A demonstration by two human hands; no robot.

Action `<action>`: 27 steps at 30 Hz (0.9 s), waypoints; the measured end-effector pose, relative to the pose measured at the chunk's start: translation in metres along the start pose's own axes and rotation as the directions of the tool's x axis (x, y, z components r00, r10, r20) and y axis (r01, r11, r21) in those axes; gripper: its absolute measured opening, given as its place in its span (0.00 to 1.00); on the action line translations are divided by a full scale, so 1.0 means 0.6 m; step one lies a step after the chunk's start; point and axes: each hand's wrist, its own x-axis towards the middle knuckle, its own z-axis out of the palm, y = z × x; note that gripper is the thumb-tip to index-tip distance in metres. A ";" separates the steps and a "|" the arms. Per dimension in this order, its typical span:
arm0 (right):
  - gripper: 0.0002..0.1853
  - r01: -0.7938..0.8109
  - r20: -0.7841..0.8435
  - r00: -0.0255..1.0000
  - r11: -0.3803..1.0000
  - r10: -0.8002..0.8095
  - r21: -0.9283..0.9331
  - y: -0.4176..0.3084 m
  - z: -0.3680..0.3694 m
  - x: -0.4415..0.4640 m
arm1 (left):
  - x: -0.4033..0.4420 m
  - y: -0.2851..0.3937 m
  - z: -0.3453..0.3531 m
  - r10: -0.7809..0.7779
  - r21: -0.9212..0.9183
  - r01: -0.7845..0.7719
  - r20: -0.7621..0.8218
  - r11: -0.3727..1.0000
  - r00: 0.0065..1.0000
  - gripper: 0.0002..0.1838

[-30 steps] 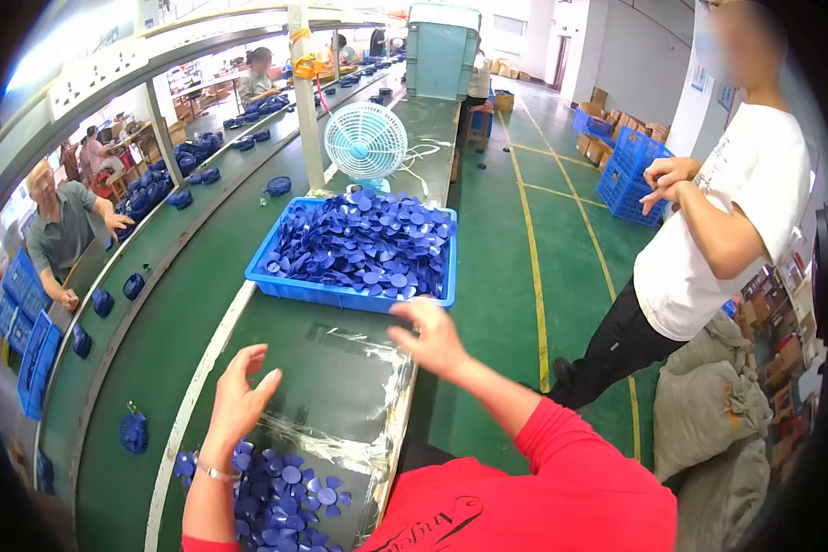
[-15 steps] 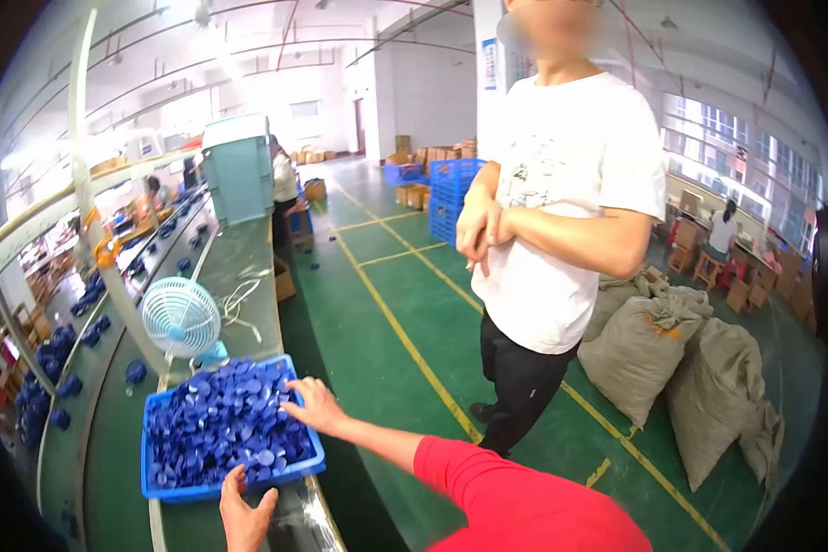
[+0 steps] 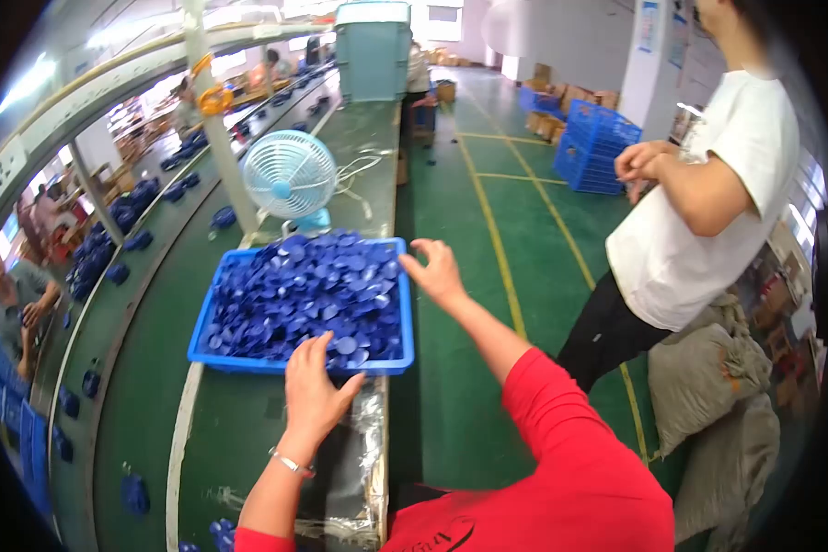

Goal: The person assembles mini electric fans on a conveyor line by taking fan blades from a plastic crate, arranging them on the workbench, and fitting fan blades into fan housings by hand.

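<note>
A blue plastic tray [image 3: 248,366] is heaped with small, round, dark-blue plastic discs [image 3: 304,290]. It sits on the green bench beside the conveyor. My left hand [image 3: 316,391] is open at the tray's near side, its fingertips over the near rim and the closest discs, thumb spread to the right. At the right rim is my right hand [image 3: 438,274], also open, with fingers and thumb apart and the fingertips by the tray's upper right corner. Neither hand holds a disc. Whether the fingertips touch the rim is unclear.
A light-blue fan [image 3: 290,175] stands just behind the tray, its white cable alongside. Left runs a conveyor [image 3: 147,368] with blue parts. A large grey-green bin [image 3: 373,55] is farther back. A person in a white shirt [image 3: 708,202] stands right, near stuffed sacks [image 3: 699,377].
The view has turned left, so the tray and the standing person appear farther right. My right hand has moved off the discs to the right rim; my left has reached over the near rim.
</note>
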 end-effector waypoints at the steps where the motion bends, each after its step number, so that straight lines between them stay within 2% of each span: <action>1: 0.27 -0.048 0.034 0.998 0.999 0.048 0.016 -0.010 -0.001 0.012 | 0.004 0.001 0.003 -0.009 0.005 0.009 0.002 1.000 1.000 0.40; 7: 0.37 -0.099 0.215 0.971 0.994 0.109 -0.054 -0.017 0.084 0.082 | 0.047 -0.008 0.060 -0.018 0.036 0.019 -0.028 0.999 0.999 0.50; 8: 0.38 -0.105 0.256 0.959 0.992 0.119 -0.066 -0.021 0.102 0.091 | 0.050 -0.009 0.069 -0.017 0.088 0.020 -0.028 0.996 0.999 0.52; 10: 0.40 -0.112 0.335 0.932 0.989 0.138 -0.096 -0.050 0.117 0.113 | 0.055 -0.012 0.085 -0.029 0.101 0.033 -0.041 0.994 0.999 0.52; 11: 0.41 -0.109 0.373 0.912 0.978 0.170 -0.179 -0.065 0.119 0.123 | 0.057 -0.014 0.093 -0.060 0.107 0.065 -0.047 0.992 0.997 0.52; 15: 0.39 -0.107 0.505 0.838 0.969 0.208 -0.221 -0.082 0.152 0.148 | 0.071 -0.022 0.110 -0.170 0.123 0.176 -0.058 0.977 0.984 0.54; 18: 0.38 0.020 0.536 0.838 0.975 0.105 -0.223 -0.089 0.193 0.130 | 0.080 -0.031 0.110 -0.206 0.079 0.209 -0.044 0.975 0.978 0.54; 23: 0.33 0.051 0.399 0.917 0.986 0.017 -0.159 -0.087 0.206 0.105 | 0.098 -0.026 0.104 -0.279 0.091 0.275 0.025 0.957 0.960 0.60; 27: 0.32 0.035 0.345 0.939 0.993 0.007 -0.114 -0.098 0.198 0.096 | 0.104 -0.038 0.107 -0.172 0.092 0.171 0.006 0.981 0.985 0.58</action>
